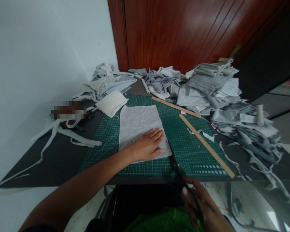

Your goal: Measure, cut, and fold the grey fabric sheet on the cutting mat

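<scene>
A light grey piece of cloth (140, 119) lies on a green cutting mat (103, 129). Flat on its lower right part rests my left hand (149, 145), fingers stretched toward the right edge. My right hand (203, 203) grips the handles of black scissors (176, 166) at the table's front edge. Their blades point up and away, along the cloth's lower right edge by the corner. Whether the blades are parted is hard to make out.
Two wooden rulers (207, 146) lie right of the cloth. Piled grey fabric (207, 87) stands at the back right, with more crumpled cloth (108, 80) at the back left. Fabric strips (77, 138) trail over the dark table (55, 161). A wooden door (174, 32) rises behind.
</scene>
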`<control>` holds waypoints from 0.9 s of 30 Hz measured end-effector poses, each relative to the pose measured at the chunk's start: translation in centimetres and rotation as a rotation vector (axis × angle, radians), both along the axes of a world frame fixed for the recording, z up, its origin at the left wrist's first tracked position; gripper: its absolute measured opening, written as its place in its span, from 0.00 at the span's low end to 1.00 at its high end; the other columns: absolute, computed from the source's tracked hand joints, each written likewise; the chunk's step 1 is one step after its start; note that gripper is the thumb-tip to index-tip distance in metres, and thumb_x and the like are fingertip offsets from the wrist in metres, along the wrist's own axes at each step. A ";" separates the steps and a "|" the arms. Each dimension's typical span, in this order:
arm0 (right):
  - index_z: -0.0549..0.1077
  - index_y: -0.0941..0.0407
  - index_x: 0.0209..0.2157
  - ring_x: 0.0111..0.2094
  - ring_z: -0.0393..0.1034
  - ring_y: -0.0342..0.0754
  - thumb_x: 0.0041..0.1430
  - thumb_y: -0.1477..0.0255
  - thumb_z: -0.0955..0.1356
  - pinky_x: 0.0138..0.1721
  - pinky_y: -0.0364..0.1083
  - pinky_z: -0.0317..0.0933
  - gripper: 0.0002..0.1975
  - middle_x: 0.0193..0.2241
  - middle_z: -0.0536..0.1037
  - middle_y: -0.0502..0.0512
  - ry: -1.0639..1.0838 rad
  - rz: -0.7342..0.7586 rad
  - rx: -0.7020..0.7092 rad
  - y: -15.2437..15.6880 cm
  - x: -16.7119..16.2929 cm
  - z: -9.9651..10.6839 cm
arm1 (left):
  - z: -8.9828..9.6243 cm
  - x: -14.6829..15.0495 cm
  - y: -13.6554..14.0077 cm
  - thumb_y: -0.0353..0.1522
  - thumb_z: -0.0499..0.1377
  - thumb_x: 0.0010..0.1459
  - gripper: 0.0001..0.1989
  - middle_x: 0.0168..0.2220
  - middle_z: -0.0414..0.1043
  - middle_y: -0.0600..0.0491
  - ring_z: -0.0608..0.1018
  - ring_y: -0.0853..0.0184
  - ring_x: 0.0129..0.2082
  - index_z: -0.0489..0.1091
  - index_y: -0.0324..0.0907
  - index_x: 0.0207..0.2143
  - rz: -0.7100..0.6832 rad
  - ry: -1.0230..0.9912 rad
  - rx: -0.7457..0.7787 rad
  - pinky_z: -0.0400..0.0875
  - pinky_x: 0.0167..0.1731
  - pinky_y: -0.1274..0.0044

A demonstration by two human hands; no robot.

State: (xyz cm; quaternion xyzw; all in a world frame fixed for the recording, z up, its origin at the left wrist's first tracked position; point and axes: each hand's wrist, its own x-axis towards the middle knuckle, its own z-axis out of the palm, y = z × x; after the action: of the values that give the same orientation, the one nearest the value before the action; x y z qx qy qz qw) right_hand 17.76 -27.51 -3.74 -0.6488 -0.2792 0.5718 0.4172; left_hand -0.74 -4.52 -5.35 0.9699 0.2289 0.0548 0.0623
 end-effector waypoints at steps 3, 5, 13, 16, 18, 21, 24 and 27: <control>0.67 0.53 0.51 0.16 0.55 0.40 0.56 0.45 0.74 0.14 0.37 0.53 0.33 0.17 0.64 0.39 0.004 0.001 0.005 0.0 0.0 -0.1 | 0.2 0.0 -0.1 0.48 0.46 0.73 0.36 0.74 0.48 0.39 0.51 0.57 0.75 0.52 0.31 0.72 0.001 0.006 -0.004 0.42 0.73 0.67; 0.67 0.53 0.50 0.16 0.54 0.39 0.56 0.46 0.74 0.14 0.37 0.52 0.32 0.17 0.64 0.38 0.011 0.003 0.014 0.0 0.1 -0.2 | 0.3 0.0 -0.1 0.47 0.46 0.73 0.36 0.74 0.48 0.38 0.51 0.57 0.75 0.52 0.30 0.72 0.003 0.015 -0.006 0.41 0.73 0.68; 0.67 0.53 0.49 0.14 0.52 0.37 0.56 0.46 0.74 0.14 0.37 0.52 0.31 0.16 0.64 0.37 0.028 0.003 0.017 0.1 0.1 -0.1 | 0.6 0.1 -0.3 0.48 0.47 0.73 0.36 0.74 0.50 0.37 0.52 0.57 0.75 0.52 0.29 0.71 0.009 0.009 -0.003 0.43 0.73 0.67; 0.68 0.53 0.48 0.14 0.52 0.36 0.53 0.44 0.75 0.13 0.36 0.52 0.33 0.17 0.63 0.37 0.080 -0.012 -0.012 0.3 0.0 0.3 | 0.5 0.1 -0.3 0.47 0.47 0.73 0.36 0.74 0.49 0.37 0.52 0.57 0.75 0.52 0.29 0.71 0.008 0.011 0.002 0.43 0.73 0.67; 0.69 0.53 0.46 0.14 0.53 0.36 0.51 0.43 0.76 0.13 0.36 0.52 0.33 0.18 0.64 0.38 0.104 -0.035 -0.025 0.6 0.0 0.6 | 0.5 0.0 -0.3 0.48 0.46 0.73 0.36 0.74 0.49 0.37 0.52 0.56 0.75 0.52 0.29 0.71 0.003 0.012 0.006 0.42 0.73 0.68; 0.69 0.52 0.44 0.14 0.53 0.36 0.49 0.43 0.76 0.12 0.36 0.52 0.32 0.20 0.65 0.38 0.108 -0.063 -0.028 0.9 0.0 0.9 | 0.4 0.0 -0.2 0.47 0.47 0.74 0.37 0.74 0.48 0.36 0.52 0.56 0.75 0.52 0.28 0.71 0.002 0.010 0.007 0.41 0.73 0.68; 0.69 0.52 0.44 0.15 0.52 0.36 0.51 0.43 0.76 0.13 0.36 0.51 0.31 0.19 0.65 0.39 0.093 -0.048 -0.007 1.2 0.0 1.1 | 0.5 0.0 -0.3 0.47 0.48 0.73 0.36 0.74 0.48 0.36 0.51 0.56 0.75 0.52 0.28 0.71 0.003 0.010 -0.001 0.41 0.73 0.67; 0.69 0.52 0.46 0.15 0.52 0.37 0.54 0.44 0.74 0.14 0.36 0.52 0.30 0.17 0.63 0.38 0.058 -0.019 -0.009 1.3 -0.1 1.2 | 0.5 0.0 -0.4 0.47 0.48 0.73 0.36 0.74 0.48 0.36 0.51 0.56 0.75 0.52 0.29 0.71 0.006 0.004 -0.010 0.42 0.73 0.67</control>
State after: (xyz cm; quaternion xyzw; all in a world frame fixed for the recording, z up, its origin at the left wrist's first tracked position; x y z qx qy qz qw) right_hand 17.69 -26.24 -2.58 -0.6364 -0.2583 0.5878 0.4275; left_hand -0.72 -4.88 -4.80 0.9690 0.2323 0.0516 0.0666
